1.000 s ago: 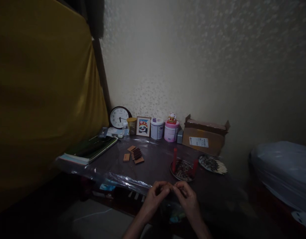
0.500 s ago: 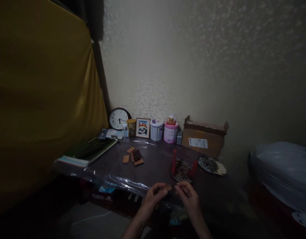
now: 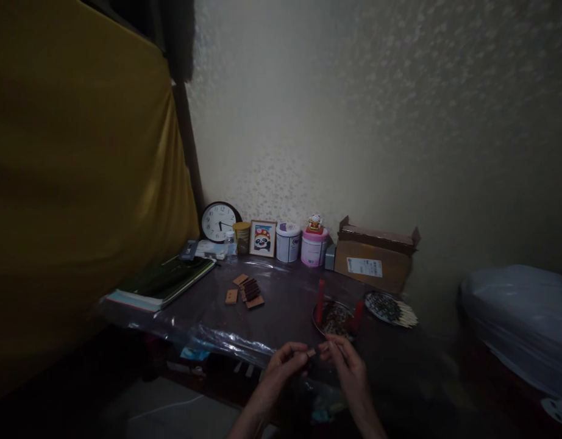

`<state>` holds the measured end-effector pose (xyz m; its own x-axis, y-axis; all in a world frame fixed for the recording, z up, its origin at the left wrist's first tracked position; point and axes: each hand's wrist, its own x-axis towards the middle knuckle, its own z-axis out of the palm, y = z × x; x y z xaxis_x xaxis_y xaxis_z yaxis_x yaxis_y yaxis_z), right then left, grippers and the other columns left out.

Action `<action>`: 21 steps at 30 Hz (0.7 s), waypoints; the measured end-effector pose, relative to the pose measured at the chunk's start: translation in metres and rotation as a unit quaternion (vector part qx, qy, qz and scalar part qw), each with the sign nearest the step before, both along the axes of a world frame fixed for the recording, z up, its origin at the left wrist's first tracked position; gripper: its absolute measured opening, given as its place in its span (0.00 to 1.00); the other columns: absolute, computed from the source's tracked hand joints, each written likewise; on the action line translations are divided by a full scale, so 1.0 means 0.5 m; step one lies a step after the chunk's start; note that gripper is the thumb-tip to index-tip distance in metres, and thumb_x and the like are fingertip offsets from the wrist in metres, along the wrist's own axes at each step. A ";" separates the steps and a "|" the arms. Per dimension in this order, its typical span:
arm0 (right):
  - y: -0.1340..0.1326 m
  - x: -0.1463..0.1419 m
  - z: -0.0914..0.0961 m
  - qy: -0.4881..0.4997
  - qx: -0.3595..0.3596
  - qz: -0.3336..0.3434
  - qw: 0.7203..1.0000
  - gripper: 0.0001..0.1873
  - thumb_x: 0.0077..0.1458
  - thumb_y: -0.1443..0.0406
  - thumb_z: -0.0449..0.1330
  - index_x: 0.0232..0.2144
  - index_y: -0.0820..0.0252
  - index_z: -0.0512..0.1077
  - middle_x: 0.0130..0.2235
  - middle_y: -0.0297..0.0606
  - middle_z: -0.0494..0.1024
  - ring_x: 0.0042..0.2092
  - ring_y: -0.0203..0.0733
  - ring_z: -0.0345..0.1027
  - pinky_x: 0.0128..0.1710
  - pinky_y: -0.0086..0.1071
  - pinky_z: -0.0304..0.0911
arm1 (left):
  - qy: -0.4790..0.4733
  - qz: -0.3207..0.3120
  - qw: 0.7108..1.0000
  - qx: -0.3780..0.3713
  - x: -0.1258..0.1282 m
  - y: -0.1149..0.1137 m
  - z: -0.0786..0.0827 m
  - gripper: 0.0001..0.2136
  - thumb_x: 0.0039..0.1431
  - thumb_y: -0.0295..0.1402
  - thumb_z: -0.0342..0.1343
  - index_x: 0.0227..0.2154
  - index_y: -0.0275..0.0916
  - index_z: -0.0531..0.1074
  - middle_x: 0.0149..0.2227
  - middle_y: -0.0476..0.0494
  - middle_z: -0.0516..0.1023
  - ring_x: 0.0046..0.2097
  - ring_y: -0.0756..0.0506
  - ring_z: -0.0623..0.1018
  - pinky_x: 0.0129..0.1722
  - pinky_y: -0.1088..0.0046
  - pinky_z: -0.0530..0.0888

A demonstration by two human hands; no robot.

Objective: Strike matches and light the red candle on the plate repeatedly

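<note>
Between its thumb and fingers, my left hand (image 3: 285,361) pinches a small brown box (image 3: 311,353) that looks like a matchbox. Just to its right is my right hand (image 3: 347,360), thumb and fingertips drawn together; whatever they may hold is too small and dark to tell. Both hands are above the table's front edge. Behind the right hand lies a round metal plate (image 3: 314,323) with dark burnt bits. One red candle (image 3: 320,303) stands upright at its left, and a shorter red candle (image 3: 358,316) leans at its right.
Small tan boxes (image 3: 231,297) with dark sides lie in a loose pile. A second plate (image 3: 371,308) holds dark-headed matchsticks (image 3: 406,314). Behind stand a clock (image 3: 219,221), a panda picture (image 3: 263,238), two tins (image 3: 288,242) and a cardboard box (image 3: 372,259). Books (image 3: 166,283) lie left.
My left hand still pinches the small brown box, now slightly lower and turned. My right fingers have shifted slightly beside it. The whole view has tilted a little.
</note>
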<state>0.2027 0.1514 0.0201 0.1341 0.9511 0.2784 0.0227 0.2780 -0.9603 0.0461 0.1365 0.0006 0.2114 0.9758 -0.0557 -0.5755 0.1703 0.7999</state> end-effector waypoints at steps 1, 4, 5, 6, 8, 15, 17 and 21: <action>0.000 0.001 0.001 0.000 0.001 0.000 1.000 0.21 0.44 0.49 0.60 0.31 0.60 0.73 0.26 0.38 0.78 0.28 0.41 0.70 0.32 0.33 0.65 | 0.005 0.000 1.000 -0.003 0.000 0.000 0.001 0.12 0.43 0.36 0.64 0.32 0.39 0.74 0.32 0.46 0.78 0.34 0.47 0.75 0.35 0.73 0.66; 0.002 0.001 0.000 0.015 -0.003 0.002 1.000 0.20 0.44 0.49 0.61 0.30 0.60 0.74 0.26 0.38 0.78 0.28 0.41 0.69 0.32 0.33 0.65 | 0.017 0.001 1.000 -0.013 -0.001 -0.002 0.005 0.11 0.44 0.36 0.63 0.33 0.39 0.74 0.31 0.46 0.78 0.34 0.48 0.75 0.34 0.75 0.66; 0.002 0.001 0.000 0.025 -0.010 0.005 1.000 0.20 0.43 0.49 0.61 0.30 0.59 0.75 0.26 0.38 0.78 0.28 0.41 0.69 0.32 0.33 0.65 | 0.020 0.000 1.000 -0.015 -0.001 -0.002 0.007 0.12 0.44 0.36 0.63 0.33 0.39 0.74 0.32 0.45 0.78 0.35 0.48 0.75 0.34 0.75 0.66; 0.003 0.001 0.001 0.042 -0.022 0.006 0.999 0.20 0.42 0.50 0.62 0.30 0.59 0.75 0.27 0.37 0.78 0.28 0.41 0.70 0.32 0.32 0.65 | 0.023 0.001 1.000 -0.018 -0.002 -0.002 0.008 0.12 0.44 0.36 0.63 0.33 0.39 0.74 0.32 0.45 0.78 0.35 0.48 0.75 0.34 0.75 0.66; 0.002 0.002 0.003 0.096 -0.057 0.007 0.994 0.18 0.40 0.52 0.65 0.29 0.59 0.76 0.28 0.37 0.78 0.29 0.41 0.70 0.32 0.32 0.66 | 0.031 0.007 0.999 -0.022 -0.005 -0.003 0.010 0.13 0.43 0.37 0.63 0.33 0.39 0.74 0.34 0.44 0.79 0.35 0.47 0.75 0.34 0.74 0.67; -0.005 0.015 0.023 0.308 -0.120 0.014 0.944 0.14 0.36 0.59 0.69 0.28 0.59 0.77 0.29 0.34 0.79 0.32 0.37 0.72 0.35 0.29 0.67 | 0.037 0.020 0.999 -0.032 -0.015 -0.003 0.017 0.13 0.44 0.36 0.63 0.34 0.39 0.75 0.38 0.44 0.78 0.36 0.47 0.76 0.35 0.74 0.69; -0.005 0.019 0.025 0.323 -0.131 0.012 0.937 0.13 0.35 0.60 0.70 0.27 0.59 0.77 0.29 0.34 0.79 0.31 0.36 0.71 0.34 0.27 0.67 | 0.032 0.015 0.999 -0.033 -0.015 -0.002 0.016 0.12 0.45 0.36 0.62 0.34 0.39 0.75 0.38 0.45 0.77 0.36 0.48 0.75 0.35 0.75 0.69; -0.003 0.020 0.022 0.332 -0.123 0.013 0.935 0.13 0.36 0.61 0.70 0.27 0.60 0.78 0.28 0.34 0.79 0.31 0.34 0.71 0.33 0.26 0.67 | 0.033 0.007 0.999 -0.039 -0.013 -0.001 0.009 0.12 0.46 0.35 0.62 0.35 0.40 0.74 0.39 0.45 0.77 0.37 0.48 0.75 0.35 0.76 0.69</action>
<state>0.2126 0.1498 0.0312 0.1750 0.9808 -0.0858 -0.6046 0.0383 -0.7956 0.0395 0.1357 0.0050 0.1914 0.9707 -0.1455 -0.5254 0.2265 0.8201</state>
